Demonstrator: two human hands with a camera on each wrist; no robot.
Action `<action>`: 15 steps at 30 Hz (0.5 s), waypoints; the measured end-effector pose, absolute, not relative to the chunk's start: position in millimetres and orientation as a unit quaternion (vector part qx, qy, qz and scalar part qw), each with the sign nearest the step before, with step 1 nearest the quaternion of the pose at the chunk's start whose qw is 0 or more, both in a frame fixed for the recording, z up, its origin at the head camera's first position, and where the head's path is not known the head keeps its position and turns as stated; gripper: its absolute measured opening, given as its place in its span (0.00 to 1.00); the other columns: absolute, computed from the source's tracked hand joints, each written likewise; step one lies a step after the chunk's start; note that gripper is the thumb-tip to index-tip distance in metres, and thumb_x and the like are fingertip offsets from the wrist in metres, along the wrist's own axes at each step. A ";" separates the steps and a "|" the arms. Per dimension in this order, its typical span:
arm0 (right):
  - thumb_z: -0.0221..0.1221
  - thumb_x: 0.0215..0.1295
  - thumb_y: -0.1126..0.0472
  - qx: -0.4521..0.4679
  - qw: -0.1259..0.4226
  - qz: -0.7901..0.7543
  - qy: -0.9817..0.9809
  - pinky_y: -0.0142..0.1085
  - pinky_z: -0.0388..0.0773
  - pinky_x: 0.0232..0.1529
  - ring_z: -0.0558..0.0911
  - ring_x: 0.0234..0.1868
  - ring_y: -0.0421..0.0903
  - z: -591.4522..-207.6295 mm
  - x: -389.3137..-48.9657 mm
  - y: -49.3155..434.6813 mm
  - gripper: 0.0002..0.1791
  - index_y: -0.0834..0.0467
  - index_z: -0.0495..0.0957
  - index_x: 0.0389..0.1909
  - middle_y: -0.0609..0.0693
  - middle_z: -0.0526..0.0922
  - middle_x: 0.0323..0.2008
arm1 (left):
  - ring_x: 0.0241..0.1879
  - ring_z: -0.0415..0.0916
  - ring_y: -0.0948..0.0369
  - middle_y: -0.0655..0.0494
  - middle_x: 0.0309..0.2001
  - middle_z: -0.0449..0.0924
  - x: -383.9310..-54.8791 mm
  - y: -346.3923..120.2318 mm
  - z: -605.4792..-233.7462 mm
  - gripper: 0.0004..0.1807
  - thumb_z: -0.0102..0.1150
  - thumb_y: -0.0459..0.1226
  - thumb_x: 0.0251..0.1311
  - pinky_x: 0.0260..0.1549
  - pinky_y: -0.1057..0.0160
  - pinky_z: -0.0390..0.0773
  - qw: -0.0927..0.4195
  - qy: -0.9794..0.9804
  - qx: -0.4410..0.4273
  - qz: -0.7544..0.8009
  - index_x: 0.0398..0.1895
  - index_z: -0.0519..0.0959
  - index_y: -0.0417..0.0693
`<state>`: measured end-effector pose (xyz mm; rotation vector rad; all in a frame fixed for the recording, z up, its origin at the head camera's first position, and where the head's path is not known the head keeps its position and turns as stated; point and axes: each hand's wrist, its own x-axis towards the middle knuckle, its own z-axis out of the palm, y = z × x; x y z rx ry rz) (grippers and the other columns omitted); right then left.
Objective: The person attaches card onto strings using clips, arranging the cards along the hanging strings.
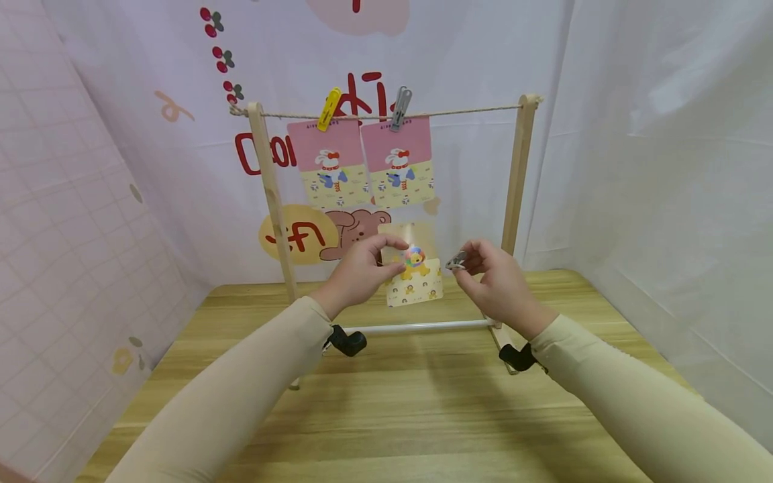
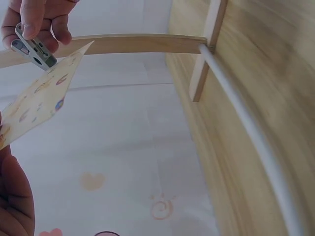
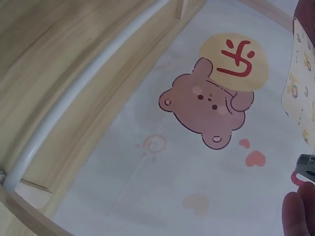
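My left hand (image 1: 361, 272) holds a yellow card (image 1: 417, 288) with a lion picture by its left side, thumb and fingers spread across it. To the right of the card, my right hand (image 1: 500, 285) pinches a grey clothespin (image 1: 456, 261) between thumb and fingers. In the left wrist view the clothespin (image 2: 37, 49) is close to the card's upper edge; contact is unclear. On the string (image 1: 471, 111) above, a yellow clothespin (image 1: 329, 109) and another grey clothespin (image 1: 401, 109) hold two pink-and-yellow rabbit cards side by side. The right wrist view shows the lion card (image 3: 299, 83) only partly.
A wooden post stands at each end of the string, left (image 1: 273, 194) and right (image 1: 518, 178). Low down, a white rod (image 1: 423, 327) joins them. The frame stands on a wood-grain table (image 1: 410, 416). Behind it hangs a printed white cloth (image 1: 471, 181).
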<state>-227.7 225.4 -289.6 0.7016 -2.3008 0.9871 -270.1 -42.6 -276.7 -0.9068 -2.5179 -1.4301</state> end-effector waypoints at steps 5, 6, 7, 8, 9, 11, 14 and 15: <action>0.65 0.67 0.70 0.258 0.291 0.364 -0.846 0.24 0.81 0.40 0.86 0.37 0.48 -279.7 -229.3 227.7 0.10 0.65 0.77 0.46 0.55 0.86 0.40 | 0.20 0.59 0.60 0.56 0.21 0.67 -273.0 -37.8 -264.4 0.16 0.67 0.37 0.71 0.21 0.64 0.63 0.065 -0.823 -0.308 -0.472 0.60 0.81 0.54; 0.65 0.67 0.70 0.258 0.294 0.364 -0.845 0.23 0.80 0.40 0.86 0.37 0.48 -277.9 -229.7 228.1 0.10 0.66 0.77 0.46 0.56 0.86 0.39 | 0.20 0.59 0.59 0.56 0.22 0.68 -274.0 -37.1 -262.4 0.17 0.67 0.37 0.71 0.22 0.64 0.64 0.066 -0.822 -0.310 -0.472 0.60 0.81 0.53; 0.65 0.68 0.70 0.259 0.296 0.365 -0.844 0.23 0.80 0.40 0.85 0.37 0.48 -276.2 -230.2 228.7 0.10 0.66 0.77 0.46 0.56 0.85 0.39 | 0.21 0.59 0.59 0.56 0.24 0.70 -274.8 -36.4 -260.4 0.17 0.67 0.37 0.71 0.22 0.64 0.64 0.068 -0.822 -0.311 -0.473 0.61 0.81 0.53; 0.66 0.68 0.70 0.258 0.298 0.367 -0.842 0.22 0.79 0.40 0.85 0.37 0.48 -274.5 -230.6 229.0 0.10 0.66 0.77 0.46 0.56 0.85 0.39 | 0.21 0.60 0.59 0.56 0.27 0.72 -275.5 -35.7 -258.3 0.17 0.67 0.37 0.71 0.23 0.64 0.65 0.070 -0.822 -0.312 -0.472 0.61 0.81 0.53; 0.66 0.68 0.70 0.257 0.302 0.367 -0.841 0.21 0.79 0.40 0.84 0.37 0.47 -272.8 -231.1 229.4 0.10 0.66 0.77 0.46 0.56 0.85 0.39 | 0.22 0.61 0.59 0.55 0.29 0.73 -276.1 -35.1 -256.2 0.17 0.67 0.37 0.71 0.24 0.63 0.65 0.072 -0.822 -0.312 -0.471 0.61 0.81 0.53; 0.66 0.68 0.70 0.255 0.309 0.371 -0.838 0.20 0.78 0.39 0.84 0.37 0.46 -269.5 -231.9 230.1 0.10 0.67 0.77 0.46 0.56 0.85 0.39 | 0.23 0.62 0.59 0.53 0.31 0.74 -277.7 -33.8 -252.3 0.17 0.67 0.38 0.71 0.25 0.64 0.66 0.076 -0.823 -0.309 -0.469 0.61 0.81 0.54; 0.65 0.68 0.70 0.251 0.316 0.377 -0.834 0.20 0.77 0.39 0.83 0.37 0.45 -265.3 -232.4 231.2 0.11 0.67 0.77 0.47 0.56 0.85 0.39 | 0.24 0.62 0.58 0.50 0.30 0.73 -279.7 -31.5 -246.2 0.18 0.67 0.39 0.71 0.25 0.64 0.66 0.079 -0.824 -0.309 -0.469 0.62 0.81 0.55; 0.65 0.68 0.70 0.249 0.318 0.378 -0.833 0.19 0.77 0.39 0.83 0.37 0.45 -264.1 -232.4 231.7 0.11 0.67 0.77 0.48 0.57 0.85 0.40 | 0.23 0.62 0.58 0.50 0.29 0.72 -280.0 -30.8 -244.2 0.18 0.66 0.39 0.71 0.25 0.64 0.65 0.079 -0.823 -0.309 -0.470 0.62 0.80 0.55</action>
